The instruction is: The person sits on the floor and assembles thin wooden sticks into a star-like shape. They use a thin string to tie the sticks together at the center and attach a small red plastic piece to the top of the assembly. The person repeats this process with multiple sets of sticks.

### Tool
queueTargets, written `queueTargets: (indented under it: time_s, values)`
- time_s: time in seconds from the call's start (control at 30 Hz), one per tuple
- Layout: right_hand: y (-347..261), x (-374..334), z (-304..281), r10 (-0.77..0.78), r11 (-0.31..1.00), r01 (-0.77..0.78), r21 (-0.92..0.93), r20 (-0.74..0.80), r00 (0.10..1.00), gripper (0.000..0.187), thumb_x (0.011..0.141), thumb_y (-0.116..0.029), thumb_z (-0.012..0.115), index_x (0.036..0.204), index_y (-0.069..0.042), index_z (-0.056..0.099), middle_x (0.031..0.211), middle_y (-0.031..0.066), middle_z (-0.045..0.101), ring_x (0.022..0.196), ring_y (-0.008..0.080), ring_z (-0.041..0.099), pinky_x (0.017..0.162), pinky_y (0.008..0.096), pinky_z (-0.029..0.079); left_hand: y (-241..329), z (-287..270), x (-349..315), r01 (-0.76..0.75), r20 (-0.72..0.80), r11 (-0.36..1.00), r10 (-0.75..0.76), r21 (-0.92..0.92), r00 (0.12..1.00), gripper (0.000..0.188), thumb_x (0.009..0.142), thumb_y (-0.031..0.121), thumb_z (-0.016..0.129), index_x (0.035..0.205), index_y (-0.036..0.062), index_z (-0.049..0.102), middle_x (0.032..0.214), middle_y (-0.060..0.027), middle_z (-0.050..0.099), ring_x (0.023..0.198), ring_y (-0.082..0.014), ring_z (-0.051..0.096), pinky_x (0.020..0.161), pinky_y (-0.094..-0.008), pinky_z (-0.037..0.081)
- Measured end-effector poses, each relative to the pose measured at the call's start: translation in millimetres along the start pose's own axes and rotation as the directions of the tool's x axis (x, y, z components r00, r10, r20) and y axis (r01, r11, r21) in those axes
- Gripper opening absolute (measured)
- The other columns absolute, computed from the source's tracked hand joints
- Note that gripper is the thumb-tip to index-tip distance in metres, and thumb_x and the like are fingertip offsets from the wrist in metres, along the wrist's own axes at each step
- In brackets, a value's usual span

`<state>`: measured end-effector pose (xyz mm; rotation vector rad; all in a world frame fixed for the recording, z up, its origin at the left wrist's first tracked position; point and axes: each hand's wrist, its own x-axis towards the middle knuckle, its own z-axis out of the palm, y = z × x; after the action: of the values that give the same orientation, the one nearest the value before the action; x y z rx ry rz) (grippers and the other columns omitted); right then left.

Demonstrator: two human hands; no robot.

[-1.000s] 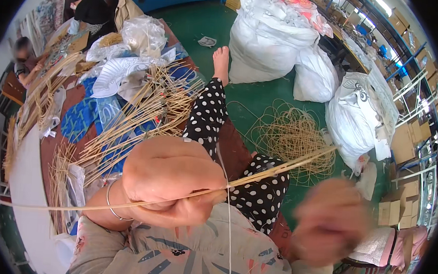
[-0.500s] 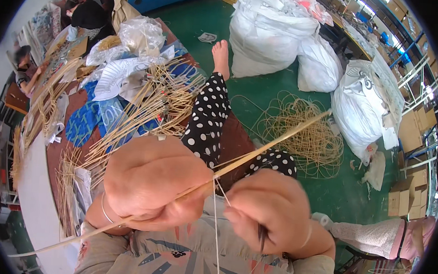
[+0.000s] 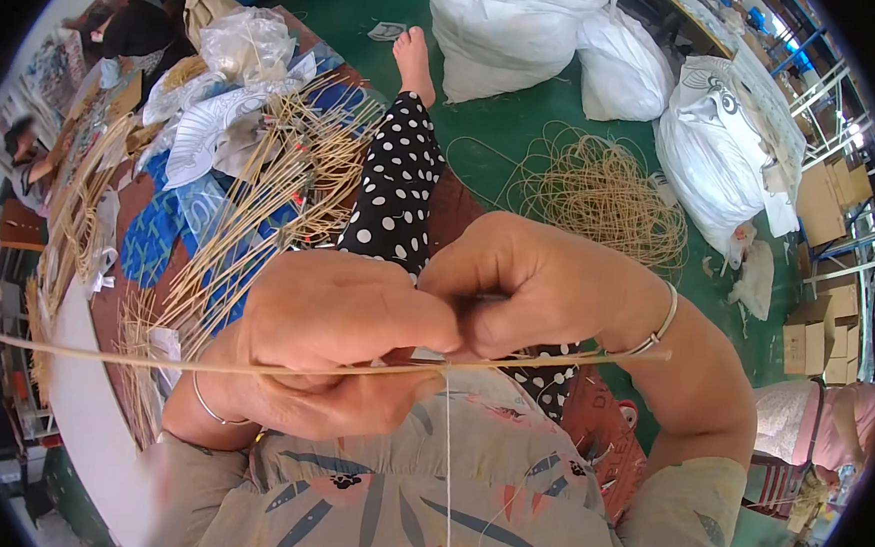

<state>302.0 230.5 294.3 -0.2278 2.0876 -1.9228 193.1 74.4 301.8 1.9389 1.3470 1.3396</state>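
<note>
My left hand is closed around thin bamboo strips, which run almost level across my lap and stick out past both hands. Pressed against it from the right, my right hand has its fingers pinched together just above the strips. Whatever lies in that pinch is hidden. A white thread hangs straight down from the strips, below where the two hands meet.
Many bamboo sticks lie at my left among blue cloth and plastic bags. A tangled coil of thin cane rests on the green floor ahead. White sacks and cardboard boxes stand farther off. Other people sit at far left and right.
The right hand has swung up and left against the left hand. The strips have turned from a steep slant to nearly level. The thread end and dark object at the right hand are out of sight.
</note>
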Motion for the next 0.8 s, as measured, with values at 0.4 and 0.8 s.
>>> queueTargets:
  time_s: [0.4, 0.8]
  values:
    - [10.8, -55.2, -32.9, -0.454, 0.879, 0.263, -0.398, -0.867, 0.204, 0.008, 0.076, -0.008, 0.054, 0.069, -0.003, 0.055, 0.062, 0.0045, 0.052, 0.052, 0.0082, 0.045, 0.047, 0.0179, 0.034, -4.2, -6.8, -10.8, -0.072, -0.296, 0.977, 0.130, 0.199, 0.946, 0.013, 0.067, -0.003, 0.059, 0.079, 0.0015, 0.057, 0.064, -0.0084, 0.057, 0.049, -0.0201, 0.055, 0.044, -0.0276, 0.042]
    - [3.3, -6.0, 62.3, -0.474, 0.352, 0.577, 0.737, -0.391, 0.789, 0.016, 0.073, -0.015, 0.064, 0.076, 0.000, 0.059, 0.069, 0.0103, 0.059, 0.055, 0.0171, 0.055, 0.047, 0.0254, 0.041, -4.2, 5.9, 6.8, -0.150, -0.361, 0.889, 0.324, 0.433, 0.875, 0.017, 0.067, 0.004, 0.064, 0.082, -0.0011, 0.058, 0.067, -0.0080, 0.059, 0.048, -0.0190, 0.055, 0.038, -0.0286, 0.041]
